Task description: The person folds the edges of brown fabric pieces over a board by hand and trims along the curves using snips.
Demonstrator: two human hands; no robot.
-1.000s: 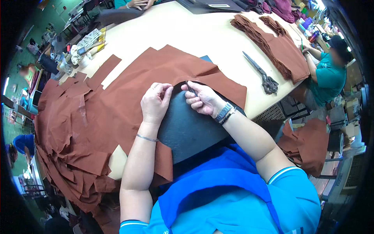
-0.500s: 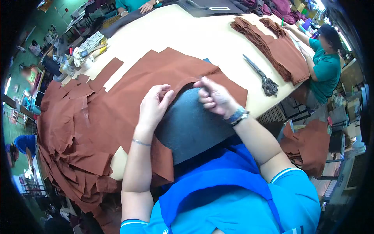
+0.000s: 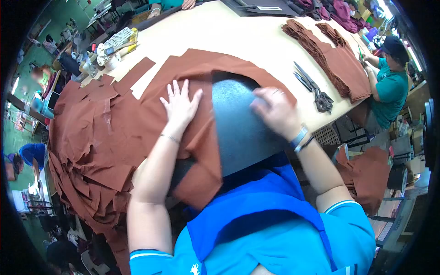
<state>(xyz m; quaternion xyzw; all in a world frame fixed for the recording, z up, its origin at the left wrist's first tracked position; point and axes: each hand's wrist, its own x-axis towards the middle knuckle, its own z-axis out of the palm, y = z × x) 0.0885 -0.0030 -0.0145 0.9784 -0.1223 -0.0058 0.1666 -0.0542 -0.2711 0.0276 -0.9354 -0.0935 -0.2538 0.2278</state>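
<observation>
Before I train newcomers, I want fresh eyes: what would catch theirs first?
Reddish-brown cloth spreads over the left of the cream tabletop, the person's left hand splayed on it. A glossy black sheet with a curved edge lies at centre, the blurred right hand over it. Dark metal scissors lie further right.

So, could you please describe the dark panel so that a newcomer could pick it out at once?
On the pale table, find the brown fabric along the near side. Just beyond the blue apron, partly behind the right hand, is the dark panel. Its smooth sheen sets it apart from the dull fabric beside it.
</observation>
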